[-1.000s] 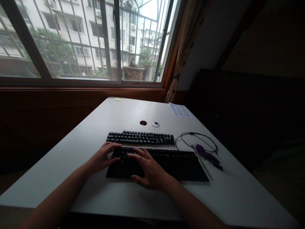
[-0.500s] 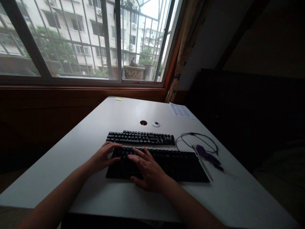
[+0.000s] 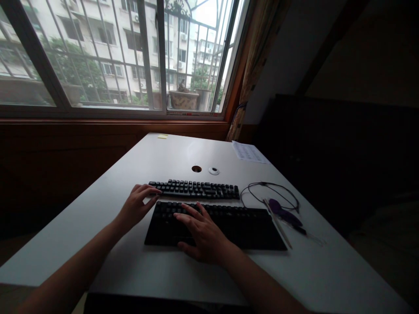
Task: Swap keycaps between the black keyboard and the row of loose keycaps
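Note:
My left hand [image 3: 135, 205] reaches over the left end of several rows of black keycaps [image 3: 203, 189]. Its thumb and fingertips come close together around a keycap [image 3: 158, 193] there, which is mostly hidden. Nearer to me lies a black keyboard [image 3: 248, 229] with a wide, dark front part. Resting on it, my right hand [image 3: 203, 233] is open, its fingers spread over the upper left area and its thumb toward the front edge. The fingers cover part of the keyboard.
Right of the keyboard are a thin light-coloured stick [image 3: 278, 224], a purple item [image 3: 284, 213] and a coiled black cable [image 3: 278, 185]. Behind the keycaps are a round hole [image 3: 197, 168] and its white cover [image 3: 214, 171]. Paper [image 3: 248, 152] and a yellow note [image 3: 163, 136] lie at the table's back.
My left hand has moved from the keyboard's upper left up and leftward to the keycap rows, its thumb and fingers drawing together. My right hand stays nearly in place.

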The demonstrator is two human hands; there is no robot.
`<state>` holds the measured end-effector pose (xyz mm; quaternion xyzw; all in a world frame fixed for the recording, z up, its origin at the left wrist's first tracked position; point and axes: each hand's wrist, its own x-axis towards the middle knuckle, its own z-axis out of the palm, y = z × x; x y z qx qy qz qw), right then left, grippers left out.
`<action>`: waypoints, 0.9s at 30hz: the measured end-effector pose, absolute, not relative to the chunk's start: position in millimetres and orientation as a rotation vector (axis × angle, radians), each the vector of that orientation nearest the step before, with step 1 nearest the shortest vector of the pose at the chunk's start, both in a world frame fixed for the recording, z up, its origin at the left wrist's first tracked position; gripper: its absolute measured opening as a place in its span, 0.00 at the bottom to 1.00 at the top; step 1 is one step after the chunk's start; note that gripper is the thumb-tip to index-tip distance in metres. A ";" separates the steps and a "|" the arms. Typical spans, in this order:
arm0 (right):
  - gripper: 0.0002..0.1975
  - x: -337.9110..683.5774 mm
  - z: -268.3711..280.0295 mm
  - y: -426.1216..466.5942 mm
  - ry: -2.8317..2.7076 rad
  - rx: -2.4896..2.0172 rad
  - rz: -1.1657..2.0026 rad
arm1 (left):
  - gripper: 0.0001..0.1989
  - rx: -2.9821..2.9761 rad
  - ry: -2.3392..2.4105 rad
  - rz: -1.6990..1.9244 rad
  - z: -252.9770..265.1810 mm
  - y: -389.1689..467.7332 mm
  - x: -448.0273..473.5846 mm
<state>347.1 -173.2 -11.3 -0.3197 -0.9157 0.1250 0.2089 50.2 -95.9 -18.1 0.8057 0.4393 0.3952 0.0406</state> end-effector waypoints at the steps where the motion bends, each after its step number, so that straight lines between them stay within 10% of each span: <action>1: 0.35 347.1 -11.3 -173.4 -2.550 -0.884 0.346 | 0.08 2.476 1.377 1.194 -15.0 -90.5 49.6; 27: 0.13 385.5 7.5 -154.2 -1.900 -0.909 0.042 | 0.15 2.682 1.373 0.594 -13.4 59.4 62.1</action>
